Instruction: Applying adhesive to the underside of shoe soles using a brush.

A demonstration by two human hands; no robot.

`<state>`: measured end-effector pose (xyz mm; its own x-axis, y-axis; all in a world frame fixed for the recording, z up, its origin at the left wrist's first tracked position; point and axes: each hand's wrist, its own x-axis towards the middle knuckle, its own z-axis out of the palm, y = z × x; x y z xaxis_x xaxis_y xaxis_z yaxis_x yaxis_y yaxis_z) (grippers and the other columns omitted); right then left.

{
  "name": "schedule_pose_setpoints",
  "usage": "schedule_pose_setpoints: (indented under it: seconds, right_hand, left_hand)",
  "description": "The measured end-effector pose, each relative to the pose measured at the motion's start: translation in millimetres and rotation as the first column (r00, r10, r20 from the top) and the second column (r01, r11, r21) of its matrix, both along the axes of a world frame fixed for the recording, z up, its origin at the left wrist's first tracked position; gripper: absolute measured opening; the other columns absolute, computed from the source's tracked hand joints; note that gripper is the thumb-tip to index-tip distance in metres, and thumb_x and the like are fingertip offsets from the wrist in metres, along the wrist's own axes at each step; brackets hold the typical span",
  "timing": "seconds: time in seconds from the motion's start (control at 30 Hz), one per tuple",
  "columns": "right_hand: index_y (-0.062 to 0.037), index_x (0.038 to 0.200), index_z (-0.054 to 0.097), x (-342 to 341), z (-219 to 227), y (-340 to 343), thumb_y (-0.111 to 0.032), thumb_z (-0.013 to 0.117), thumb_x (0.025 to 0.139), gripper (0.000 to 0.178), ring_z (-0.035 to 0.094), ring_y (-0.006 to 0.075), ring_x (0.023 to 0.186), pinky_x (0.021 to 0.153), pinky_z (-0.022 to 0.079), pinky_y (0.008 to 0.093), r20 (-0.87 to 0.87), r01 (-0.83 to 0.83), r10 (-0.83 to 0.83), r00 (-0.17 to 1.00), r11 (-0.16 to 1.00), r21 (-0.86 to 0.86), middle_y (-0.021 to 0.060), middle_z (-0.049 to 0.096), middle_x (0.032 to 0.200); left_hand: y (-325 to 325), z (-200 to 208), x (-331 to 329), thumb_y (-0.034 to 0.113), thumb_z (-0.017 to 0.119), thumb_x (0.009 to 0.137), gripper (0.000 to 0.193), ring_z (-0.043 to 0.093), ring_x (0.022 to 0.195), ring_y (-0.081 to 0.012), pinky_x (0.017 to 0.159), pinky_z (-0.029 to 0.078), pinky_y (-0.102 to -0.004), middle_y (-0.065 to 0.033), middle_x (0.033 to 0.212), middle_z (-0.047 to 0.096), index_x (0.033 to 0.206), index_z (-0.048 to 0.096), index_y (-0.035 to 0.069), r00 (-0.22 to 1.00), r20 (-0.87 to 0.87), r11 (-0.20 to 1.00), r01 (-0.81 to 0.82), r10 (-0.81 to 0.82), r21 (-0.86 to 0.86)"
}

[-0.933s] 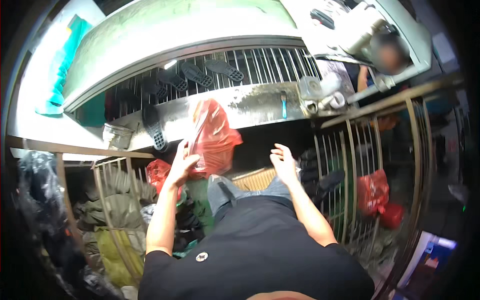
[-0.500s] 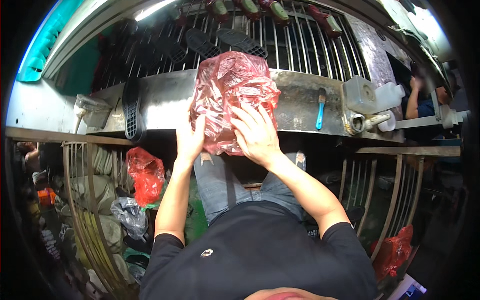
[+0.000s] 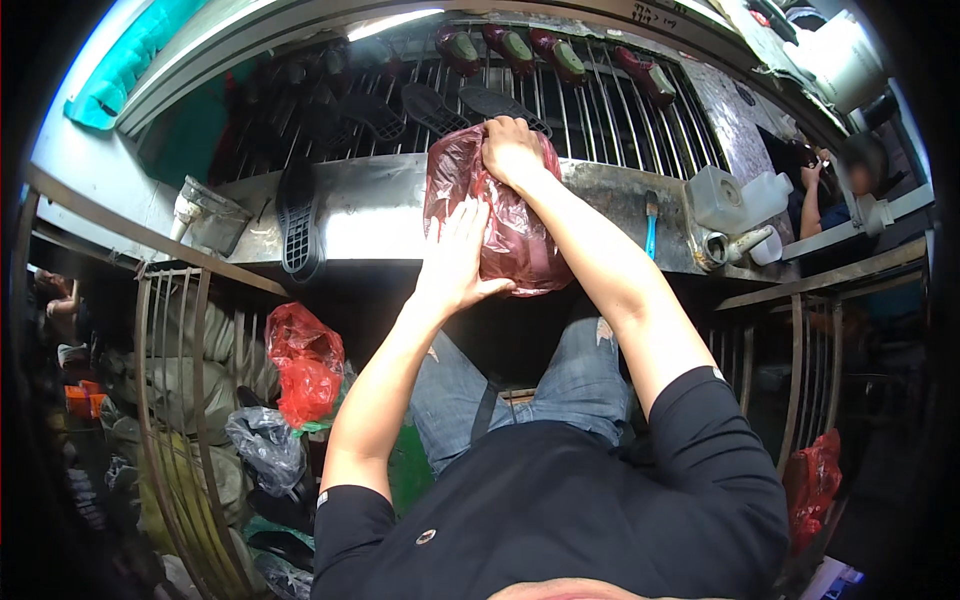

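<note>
A translucent red plastic bag [image 3: 522, 255] lies bulging and creased across the front edge of the metal bench, its contents too veiled to name. My left hand [image 3: 455, 262] rests on the bag's near left part, fingers stretched out and thumb apart. At its far end, my right hand [image 3: 513, 150] is closed on the plastic with curled fingers; the fingertips are partly hidden. Left of the bag, a black shoe sole [image 3: 299, 235] with a gridded underside lies on the bench. A brush with a blue handle [image 3: 651, 236] lies to the right, beyond my right forearm.
Plastic containers [image 3: 717, 198] and an open jar [image 3: 712, 250] stand at the bench's right end; a cut-down container [image 3: 216, 222] stands at the left. Behind, metal bars [image 3: 600, 110] carry several soles and dark red shoes [image 3: 507, 48]. Barred racks flank me. Another person's arm [image 3: 811, 205] shows far right.
My right hand has gone from the bag's near right part to its far end and closed there. My left hand has shifted from the left side onto the bag, which looks narrower.
</note>
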<state>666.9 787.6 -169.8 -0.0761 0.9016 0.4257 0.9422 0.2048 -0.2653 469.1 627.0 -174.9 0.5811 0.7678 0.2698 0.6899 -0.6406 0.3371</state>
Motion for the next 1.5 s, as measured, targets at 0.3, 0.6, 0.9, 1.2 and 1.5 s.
schedule_pose_setpoints:
  seconds: [0.3,0.6,0.9,1.2,1.5]
  right_hand:
    - [-0.0068,0.113,0.078,-2,6,16,-0.03,0.064,0.103,0.029,0.068,0.0373,0.117,0.102,0.057,0.0511,-0.022,0.091,-0.091,0.996,0.996,0.008,0.0183,0.073,0.118]
    - [-0.0059,0.092,0.087,5,11,-54,-0.044,0.074,0.098,0.041,0.06,0.0358,0.126,0.113,0.045,0.0493,-0.283,-0.42,0.406,0.869,0.907,0.014,0.015,0.07,0.128]
    - [-0.0035,0.092,0.077,61,38,-202,-0.02,0.077,0.099,0.018,0.07,0.0295,0.089,0.086,0.055,0.0422,-0.603,-0.601,0.566,0.562,0.781,0.173,0.0108,0.073,0.087]
    - [-0.0018,0.124,0.072,147,25,-243,-0.022,0.08,0.097,0.035,0.077,0.0309,0.097,0.085,0.061,0.0389,-0.623,-0.213,0.166,0.765,0.977,0.0,0.0171,0.075,0.109]
    - [-0.0092,0.134,0.067,70,4,-220,-0.015,0.084,0.085,0.052,0.069,0.0327,0.103,0.091,0.057,0.045,-0.177,-0.554,0.553,0.814,0.831,0.051,0.0109,0.068,0.112]
  left_hand:
    - [-2,-15,3,0.072,0.084,0.079,0.125,0.038,0.16,-0.0366,0.132,0.023,-0.0603,-0.0216,0.169,0.044,0.167,0.034,-0.002,0.99,0.117,0.997,-0.08,0.079,0.006]
    - [-1,-11,6,0.06,0.096,0.07,0.136,0.038,0.159,-0.0396,0.132,0.026,-0.0592,-0.0266,0.169,0.04,0.169,0.027,-0.002,0.958,0.196,0.966,-0.17,0.208,-0.193]
    - [-3,9,28,0.018,0.099,0.068,0.089,0.034,0.158,-0.0496,0.128,0.035,-0.0569,-0.0216,0.174,0.035,0.145,0.056,0.006,0.974,0.174,0.987,-0.154,0.145,0.043]
    - [-15,39,10,0.01,0.088,0.082,0.03,0.054,0.143,-0.0438,0.117,0.046,-0.0524,-0.0163,0.142,0.065,0.099,0.064,0.004,0.995,-0.041,0.99,0.095,-0.091,0.103]
    - [-18,53,5,0.013,0.082,0.087,0.021,0.063,0.103,-0.0352,0.095,0.05,-0.0477,-0.0111,0.105,0.068,0.104,0.071,0.007,0.994,-0.035,0.994,0.102,-0.1,0.045]
